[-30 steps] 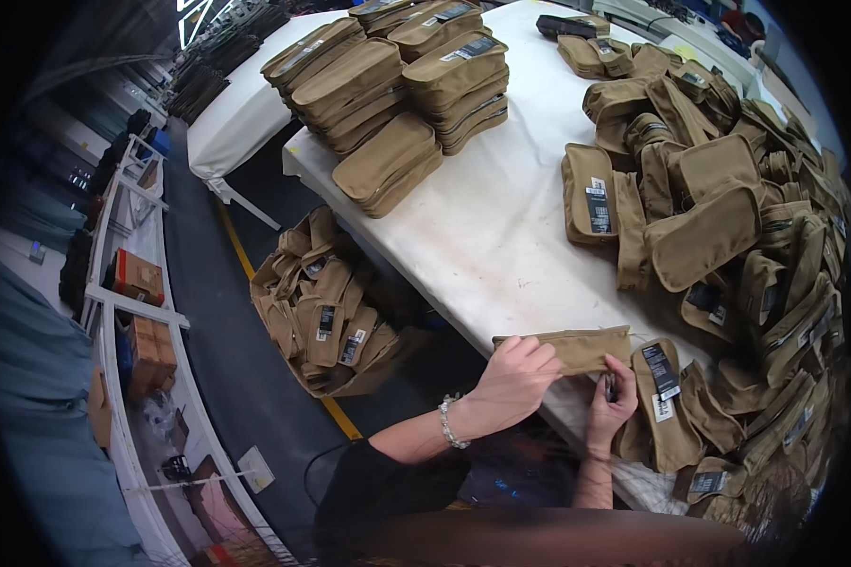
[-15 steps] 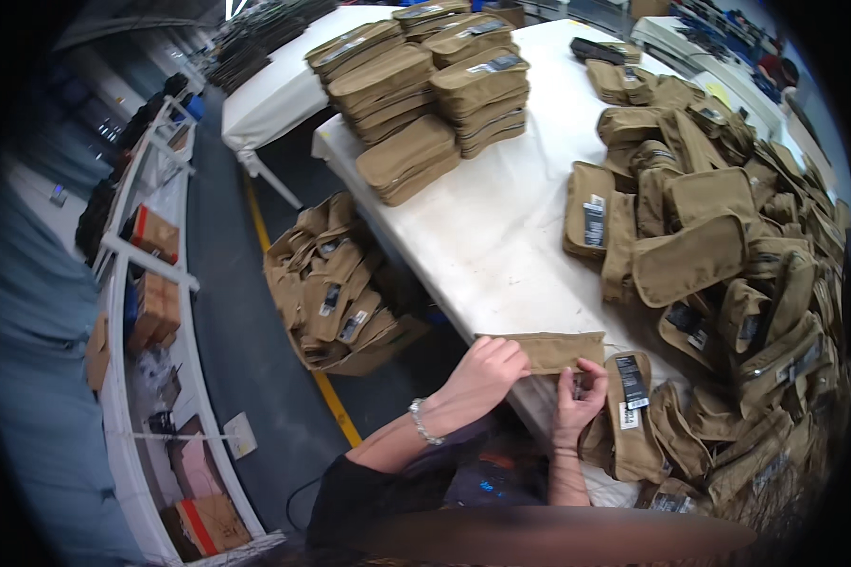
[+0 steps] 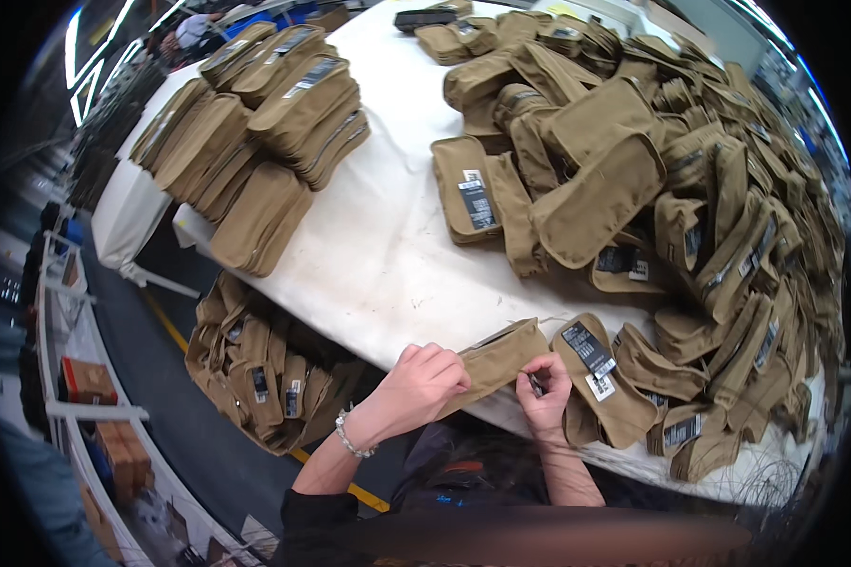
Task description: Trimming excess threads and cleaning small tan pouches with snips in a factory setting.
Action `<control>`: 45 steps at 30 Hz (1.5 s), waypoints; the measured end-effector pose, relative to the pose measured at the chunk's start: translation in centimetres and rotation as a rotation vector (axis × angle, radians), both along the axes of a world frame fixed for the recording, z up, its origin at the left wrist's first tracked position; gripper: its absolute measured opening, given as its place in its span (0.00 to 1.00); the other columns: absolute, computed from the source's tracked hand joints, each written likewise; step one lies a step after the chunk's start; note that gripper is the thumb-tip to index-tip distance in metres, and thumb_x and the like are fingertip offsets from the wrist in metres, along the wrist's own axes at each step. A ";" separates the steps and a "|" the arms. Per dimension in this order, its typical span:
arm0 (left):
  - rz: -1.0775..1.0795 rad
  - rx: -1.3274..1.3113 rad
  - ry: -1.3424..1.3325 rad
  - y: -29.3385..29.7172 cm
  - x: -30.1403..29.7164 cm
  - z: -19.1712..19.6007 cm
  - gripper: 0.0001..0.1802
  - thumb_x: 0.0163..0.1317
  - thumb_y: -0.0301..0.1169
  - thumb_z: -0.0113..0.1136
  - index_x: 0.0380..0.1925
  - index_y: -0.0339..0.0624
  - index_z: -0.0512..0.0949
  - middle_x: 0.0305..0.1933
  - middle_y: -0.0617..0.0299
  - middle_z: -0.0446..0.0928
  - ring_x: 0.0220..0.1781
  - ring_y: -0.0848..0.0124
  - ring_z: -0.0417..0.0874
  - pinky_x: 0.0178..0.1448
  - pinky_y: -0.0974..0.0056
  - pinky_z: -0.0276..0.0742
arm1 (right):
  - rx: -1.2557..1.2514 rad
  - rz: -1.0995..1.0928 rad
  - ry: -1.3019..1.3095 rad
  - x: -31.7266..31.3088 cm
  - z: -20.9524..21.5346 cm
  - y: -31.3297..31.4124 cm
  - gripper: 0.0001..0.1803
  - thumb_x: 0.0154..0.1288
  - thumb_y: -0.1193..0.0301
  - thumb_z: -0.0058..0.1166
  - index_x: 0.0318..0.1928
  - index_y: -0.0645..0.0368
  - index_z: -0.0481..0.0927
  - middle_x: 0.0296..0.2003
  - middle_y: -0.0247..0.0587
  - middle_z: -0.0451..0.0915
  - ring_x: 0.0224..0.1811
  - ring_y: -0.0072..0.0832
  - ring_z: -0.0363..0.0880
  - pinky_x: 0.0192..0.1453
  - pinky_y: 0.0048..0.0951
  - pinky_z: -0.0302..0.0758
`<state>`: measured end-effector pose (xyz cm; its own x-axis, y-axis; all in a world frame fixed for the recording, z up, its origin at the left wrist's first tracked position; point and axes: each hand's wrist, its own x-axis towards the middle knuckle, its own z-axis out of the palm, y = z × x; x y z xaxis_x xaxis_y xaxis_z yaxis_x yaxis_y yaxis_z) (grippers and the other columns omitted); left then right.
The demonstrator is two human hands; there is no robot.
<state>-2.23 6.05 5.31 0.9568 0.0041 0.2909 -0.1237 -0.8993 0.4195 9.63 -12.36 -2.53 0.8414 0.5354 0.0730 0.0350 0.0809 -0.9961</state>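
A tan fabric zip pouch [image 3: 499,359] lies slanted at the near edge of the table, with a dark zip line along its far side. My left hand [image 3: 418,384], a beaded bracelet on its wrist, has its fingers closed on the pouch's left end. At the pouch's right end my right hand [image 3: 545,395] pinches a small dark thing [image 3: 537,384], too small to name. Just right of that hand rests another tan pouch [image 3: 591,378] with a black-and-white tag on it.
Pouches lie in a large loose heap [image 3: 600,194] on the right of the white table [image 3: 388,274]. Neat stacks [image 3: 298,113] of them stand at the far left. Below the left table edge, a box of tan pouches [image 3: 265,378] sits on the floor beside a white shelf rack [image 3: 95,411].
My view has swung to the right, so the table and stacks appear farther left. The pouch between my hands now slants upward to the right, and its zip line shows.
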 end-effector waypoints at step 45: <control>0.266 -0.649 0.097 -5.5 -2.0 -2.2 0.03 0.64 0.22 0.53 0.31 0.40 0.74 0.30 0.63 0.78 0.33 0.69 0.71 0.45 0.65 0.65 | -0.265 -0.031 -0.582 -3.7 0.1 -3.9 0.16 0.56 0.74 0.66 0.46 0.60 0.82 0.26 0.39 0.77 0.22 0.28 0.76 0.24 0.27 0.68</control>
<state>-4.20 0.57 3.16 0.9207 0.3850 0.0639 0.1306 -0.4582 0.8792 5.97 -16.25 -2.42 0.7192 0.5742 0.3912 0.5748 -0.1755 -0.7993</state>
